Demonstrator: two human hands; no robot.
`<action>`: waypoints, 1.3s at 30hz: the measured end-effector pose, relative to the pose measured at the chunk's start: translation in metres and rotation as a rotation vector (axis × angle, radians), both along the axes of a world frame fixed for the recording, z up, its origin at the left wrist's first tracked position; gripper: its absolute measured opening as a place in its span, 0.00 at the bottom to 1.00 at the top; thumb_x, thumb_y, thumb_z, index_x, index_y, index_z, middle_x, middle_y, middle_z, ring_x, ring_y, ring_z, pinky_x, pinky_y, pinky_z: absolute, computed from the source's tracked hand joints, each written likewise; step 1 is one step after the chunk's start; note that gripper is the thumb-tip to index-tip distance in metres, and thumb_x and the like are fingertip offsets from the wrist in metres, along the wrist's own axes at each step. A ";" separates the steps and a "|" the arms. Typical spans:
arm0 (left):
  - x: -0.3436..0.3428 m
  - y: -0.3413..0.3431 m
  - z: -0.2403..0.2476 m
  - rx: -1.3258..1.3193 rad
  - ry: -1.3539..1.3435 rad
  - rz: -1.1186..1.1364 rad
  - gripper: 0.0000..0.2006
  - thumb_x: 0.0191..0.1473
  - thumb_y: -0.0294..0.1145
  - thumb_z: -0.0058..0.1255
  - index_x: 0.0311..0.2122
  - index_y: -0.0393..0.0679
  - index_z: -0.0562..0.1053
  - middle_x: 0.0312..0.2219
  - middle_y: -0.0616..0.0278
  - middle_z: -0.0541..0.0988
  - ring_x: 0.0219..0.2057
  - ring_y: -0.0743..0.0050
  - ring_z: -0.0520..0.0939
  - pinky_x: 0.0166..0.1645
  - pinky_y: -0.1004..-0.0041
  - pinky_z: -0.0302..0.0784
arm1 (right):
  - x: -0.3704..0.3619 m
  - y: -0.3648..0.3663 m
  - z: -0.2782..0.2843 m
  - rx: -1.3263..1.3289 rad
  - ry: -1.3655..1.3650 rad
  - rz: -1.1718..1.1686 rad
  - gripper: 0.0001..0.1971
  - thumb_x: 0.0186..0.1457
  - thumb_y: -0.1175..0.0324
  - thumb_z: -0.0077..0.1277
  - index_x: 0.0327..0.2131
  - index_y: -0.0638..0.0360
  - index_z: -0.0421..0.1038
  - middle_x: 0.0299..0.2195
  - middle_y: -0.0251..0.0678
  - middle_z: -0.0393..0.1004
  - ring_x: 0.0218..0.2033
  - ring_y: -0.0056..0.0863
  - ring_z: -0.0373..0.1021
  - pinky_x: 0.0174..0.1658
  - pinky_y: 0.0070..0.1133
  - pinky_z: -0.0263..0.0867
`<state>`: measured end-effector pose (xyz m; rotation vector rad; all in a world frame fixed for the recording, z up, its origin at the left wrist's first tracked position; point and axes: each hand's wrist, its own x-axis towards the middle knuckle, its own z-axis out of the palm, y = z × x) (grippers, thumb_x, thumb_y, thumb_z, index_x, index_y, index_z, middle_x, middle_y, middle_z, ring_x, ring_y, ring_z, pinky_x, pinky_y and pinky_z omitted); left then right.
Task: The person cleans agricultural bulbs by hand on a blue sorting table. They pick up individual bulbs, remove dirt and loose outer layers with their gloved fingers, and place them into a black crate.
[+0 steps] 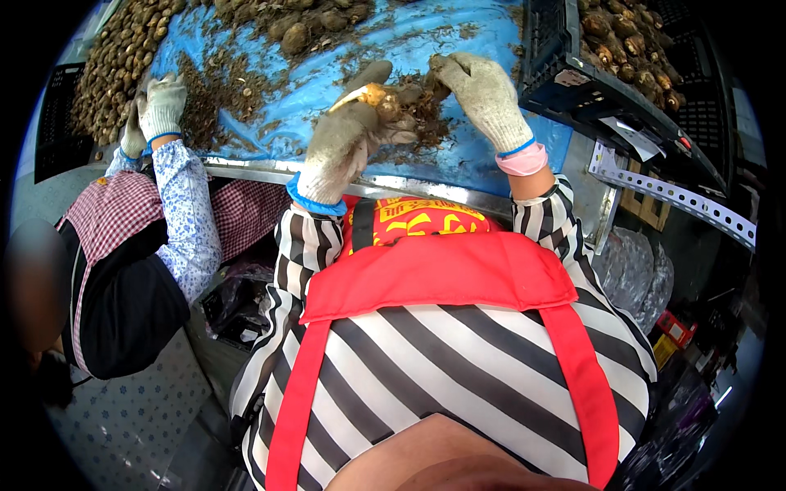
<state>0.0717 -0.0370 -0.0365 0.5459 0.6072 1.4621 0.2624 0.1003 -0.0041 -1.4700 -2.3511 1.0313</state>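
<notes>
My left hand, in a soiled white work glove with a blue cuff, is closed around a tuber. The tuber is brown and orange, with a pale shoot pointing left and a tangle of dark, dirty roots on its right. At that tangle's upper edge my right hand, gloved alike over a pink cuff, pinches some roots between thumb and fingers. Both hands are above a blue plastic sheet strewn with soil and root scraps.
More tubers lie at the far side. A black crate of tubers stands at right; small tubers heap at far left. Beside me on the left, a co-worker's gloved hands reach over the sheet. A metal edge runs along the front.
</notes>
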 end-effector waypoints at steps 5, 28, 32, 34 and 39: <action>0.006 0.000 0.012 -0.100 0.229 0.049 0.28 0.61 0.30 0.51 0.63 0.29 0.59 0.47 0.44 0.78 0.42 0.63 0.84 0.46 0.73 0.84 | -0.004 -0.014 0.005 0.092 0.401 0.088 0.19 0.56 0.56 0.55 0.49 0.50 0.77 0.47 0.40 0.77 0.48 0.40 0.75 0.56 0.30 0.68; 0.027 0.006 0.046 -0.087 1.465 0.065 0.20 0.54 0.36 0.57 0.49 0.37 0.74 0.41 0.42 0.78 0.44 0.45 0.81 0.48 0.60 0.77 | -0.022 -0.034 -0.003 0.008 0.498 -0.002 0.15 0.57 0.59 0.52 0.41 0.59 0.79 0.38 0.44 0.80 0.39 0.38 0.77 0.43 0.30 0.72; 0.033 -0.001 0.052 0.044 1.331 0.059 0.24 0.52 0.29 0.57 0.56 0.42 0.72 0.48 0.47 0.77 0.48 0.55 0.80 0.53 0.66 0.75 | -0.016 -0.023 -0.018 -0.198 0.433 -0.237 0.17 0.58 0.57 0.51 0.41 0.60 0.79 0.35 0.45 0.81 0.37 0.35 0.78 0.39 0.27 0.72; 0.027 0.002 0.054 -0.095 1.158 -0.032 0.27 0.52 0.26 0.56 0.59 0.42 0.70 0.50 0.53 0.78 0.49 0.66 0.81 0.51 0.70 0.77 | 0.000 -0.013 -0.030 0.216 0.299 0.085 0.19 0.58 0.53 0.53 0.43 0.58 0.78 0.37 0.43 0.81 0.37 0.36 0.78 0.40 0.28 0.72; 0.022 -0.001 0.056 -0.144 0.296 0.005 0.37 0.51 0.19 0.51 0.67 0.33 0.54 0.53 0.49 0.74 0.33 0.79 0.79 0.35 0.80 0.76 | 0.011 -0.001 -0.026 0.196 0.222 -0.204 0.25 0.57 0.47 0.56 0.51 0.53 0.76 0.50 0.40 0.78 0.49 0.39 0.75 0.52 0.32 0.69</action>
